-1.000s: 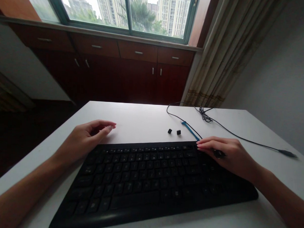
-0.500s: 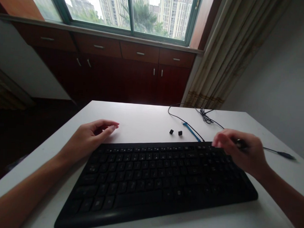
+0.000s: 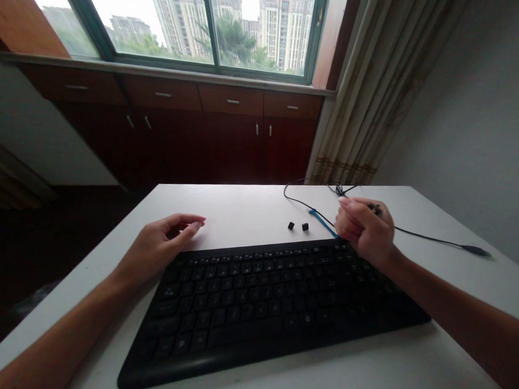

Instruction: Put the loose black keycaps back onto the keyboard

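Note:
A black keyboard (image 3: 273,297) lies across the white table (image 3: 242,208). My left hand (image 3: 162,245) rests on the table at the keyboard's far left corner, fingers loosely spread and holding nothing. My right hand (image 3: 362,229) hovers above the keyboard's far right corner, fingers closed in a pinch round a small black keycap (image 3: 375,209). Two loose black keycaps (image 3: 297,226) sit on the table just behind the keyboard. A thin blue tool (image 3: 322,220) lies right beside my right hand.
A black cable (image 3: 428,237) runs across the table's back right to a plug near the right edge. Behind the table stand dark wooden cabinets (image 3: 227,131) under a window, with a curtain (image 3: 374,90) at the right and a grey wall beyond.
My right hand has lifted off the keyboard's top right keys, closed round the small black keycap and moved back and left toward the blue tool. My left hand has stayed put.

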`<control>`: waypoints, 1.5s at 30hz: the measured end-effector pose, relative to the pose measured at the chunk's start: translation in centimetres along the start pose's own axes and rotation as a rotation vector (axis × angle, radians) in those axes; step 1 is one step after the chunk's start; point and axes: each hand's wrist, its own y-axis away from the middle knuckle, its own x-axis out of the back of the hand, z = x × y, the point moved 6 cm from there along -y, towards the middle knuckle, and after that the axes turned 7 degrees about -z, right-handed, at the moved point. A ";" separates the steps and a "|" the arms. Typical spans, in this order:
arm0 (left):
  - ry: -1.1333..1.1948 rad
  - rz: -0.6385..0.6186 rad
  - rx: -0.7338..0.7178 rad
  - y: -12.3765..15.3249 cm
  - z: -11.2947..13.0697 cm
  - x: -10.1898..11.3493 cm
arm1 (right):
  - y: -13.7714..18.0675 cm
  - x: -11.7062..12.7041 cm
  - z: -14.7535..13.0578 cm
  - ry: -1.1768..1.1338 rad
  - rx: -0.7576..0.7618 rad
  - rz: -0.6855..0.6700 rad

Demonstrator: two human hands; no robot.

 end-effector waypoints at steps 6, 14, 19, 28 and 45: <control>0.012 0.007 -0.009 0.1 -0.5 0.1 | 0.3 -0.9 -0.1 0.127 -0.053 -0.080; -0.178 -0.080 -0.325 0.2 7.1 -2.5 | -2.3 0.3 -2.4 0.673 0.004 -0.196; -0.241 -0.279 -0.478 -1.3 13.2 -8.3 | -2.7 -0.3 -0.6 1.069 0.074 -0.406; -0.262 -0.304 -0.423 -5.0 14.3 -14.1 | 0.0 1.5 -2.4 1.078 0.139 -0.361; 0.788 -0.524 -0.004 1.8 17.2 -15.3 | 4.4 0.2 -4.0 0.831 0.323 -0.313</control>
